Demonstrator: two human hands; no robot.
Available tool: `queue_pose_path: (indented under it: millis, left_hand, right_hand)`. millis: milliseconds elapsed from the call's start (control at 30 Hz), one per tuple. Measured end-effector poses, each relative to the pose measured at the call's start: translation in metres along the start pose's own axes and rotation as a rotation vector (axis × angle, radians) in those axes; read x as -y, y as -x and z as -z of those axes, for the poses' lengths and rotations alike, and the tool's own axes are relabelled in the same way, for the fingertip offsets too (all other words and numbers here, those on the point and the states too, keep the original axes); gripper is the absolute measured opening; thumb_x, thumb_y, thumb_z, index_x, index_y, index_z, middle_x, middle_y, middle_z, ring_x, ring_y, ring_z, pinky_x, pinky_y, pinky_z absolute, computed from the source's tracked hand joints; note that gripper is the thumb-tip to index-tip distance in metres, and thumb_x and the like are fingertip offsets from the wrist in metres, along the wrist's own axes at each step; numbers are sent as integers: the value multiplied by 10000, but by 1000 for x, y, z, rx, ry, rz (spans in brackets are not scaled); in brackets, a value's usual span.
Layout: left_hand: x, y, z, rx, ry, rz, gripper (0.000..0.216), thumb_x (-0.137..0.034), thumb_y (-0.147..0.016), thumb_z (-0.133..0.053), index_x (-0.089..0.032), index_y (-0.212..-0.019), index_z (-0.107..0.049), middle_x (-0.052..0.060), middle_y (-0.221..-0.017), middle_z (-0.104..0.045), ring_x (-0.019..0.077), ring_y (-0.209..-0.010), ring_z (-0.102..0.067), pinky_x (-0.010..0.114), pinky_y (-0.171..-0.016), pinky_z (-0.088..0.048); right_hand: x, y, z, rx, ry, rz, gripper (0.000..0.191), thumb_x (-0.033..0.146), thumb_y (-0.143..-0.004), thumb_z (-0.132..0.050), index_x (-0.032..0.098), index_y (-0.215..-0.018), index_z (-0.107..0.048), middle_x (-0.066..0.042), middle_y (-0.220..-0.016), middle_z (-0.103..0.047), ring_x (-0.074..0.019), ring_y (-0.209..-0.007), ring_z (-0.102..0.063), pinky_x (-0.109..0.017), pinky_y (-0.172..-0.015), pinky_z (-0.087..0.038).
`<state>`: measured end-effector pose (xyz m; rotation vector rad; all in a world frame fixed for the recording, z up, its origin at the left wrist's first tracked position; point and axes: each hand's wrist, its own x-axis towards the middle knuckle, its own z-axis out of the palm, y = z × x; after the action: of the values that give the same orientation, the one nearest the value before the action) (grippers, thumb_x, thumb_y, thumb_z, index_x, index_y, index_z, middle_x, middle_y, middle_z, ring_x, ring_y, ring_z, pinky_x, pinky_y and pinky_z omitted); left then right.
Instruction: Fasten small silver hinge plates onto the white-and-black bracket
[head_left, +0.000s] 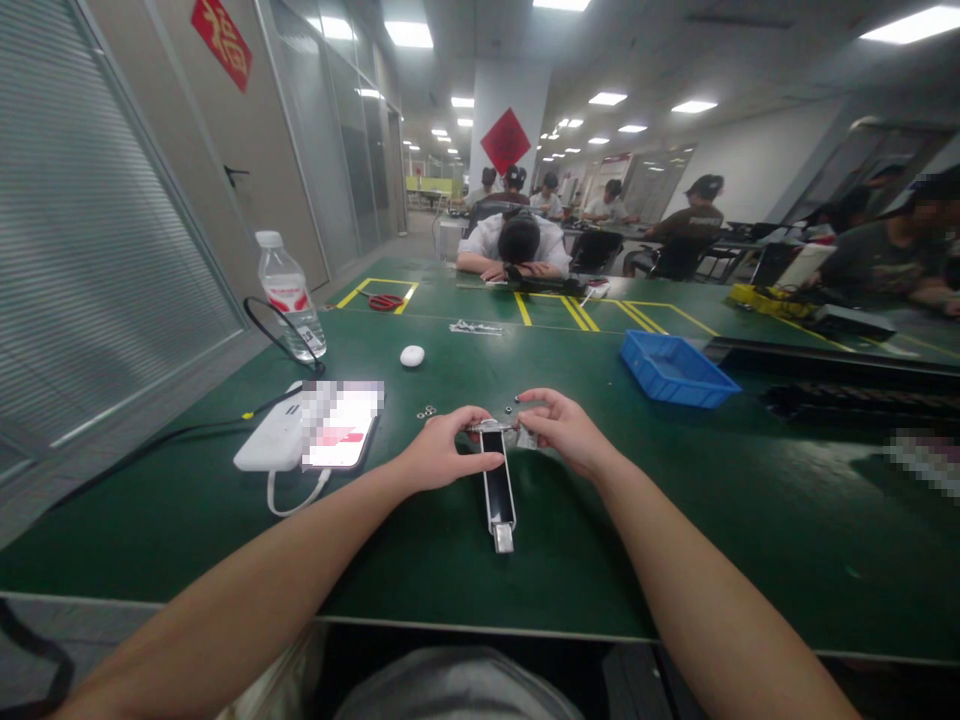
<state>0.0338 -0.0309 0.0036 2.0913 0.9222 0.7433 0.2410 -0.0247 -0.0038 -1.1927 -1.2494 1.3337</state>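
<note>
A long, narrow device with a white frame and a dark top lies on the green table, a silvery block at its near end. My left hand is closed on the far part of it, thumb across the dark top and fingers at the far end. My right hand is bent at the device's far right corner, thumb and fingers drawn together. What they pinch is too small to name. A small clear or silvery piece shows under the right fingertips. Beyond them lies a tiny dark ring.
Several small rings lie beyond my left hand. To the left are a phone, a white power bank with cables and a water bottle. A white rounded case and a blue tray stand farther off. Opposite, a person rests head on arms.
</note>
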Motion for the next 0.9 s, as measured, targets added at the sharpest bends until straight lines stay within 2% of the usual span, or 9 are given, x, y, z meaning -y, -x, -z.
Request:
queue_pose_path:
  millis: [267, 600, 767, 900]
  left_hand:
    - [2, 0, -1, 4, -13, -13, 409, -359, -742, -678, -159, -1081, -565, 61, -1031, -636, 205, -951, -591, 340, -862, -472]
    - [3, 1, -2, 11, -34, -59, 405, -377, -748, -673, -152, -1069, -572, 54, -1007, -635, 192, -908, -588, 329, -831, -476]
    - [2, 1, -1, 24, -47, -29, 409, -387, -748, -665, -166, -1076, -564, 59, -1023, -635, 206, -931, -588, 349, -851, -472]
    - [3, 1, -2, 25, -51, -30, 416, -382, -744, -668, -171, -1083, -554, 59, -1024, -632, 208, -926, -592, 360, -853, -472]
  right_hand:
    - [-4, -2, -5, -44, -14, -5, 382, 267, -579, -752, 183, -884, -537, 45, -589, -626, -71, -452, -490, -185, -425, -320]
    - [-9, -3, -7, -32, -8, 30, 408, 313, -583, -760, 182, -890, -525, 26, -616, -659, -79, -470, -517, -179, -428, -324]
    - [-13, -2, -12, -76, -1, 59, 449, 342, -581, -769, 190, -915, -511, 21, -676, -665, -102, -535, -577, -194, -463, -404]
    - [-12, -3, -15, -108, 0, 49, 368, 418, -664, -711, 197, -880, -511, -4, -724, -680, -98, -520, -567, -203, -459, -429]
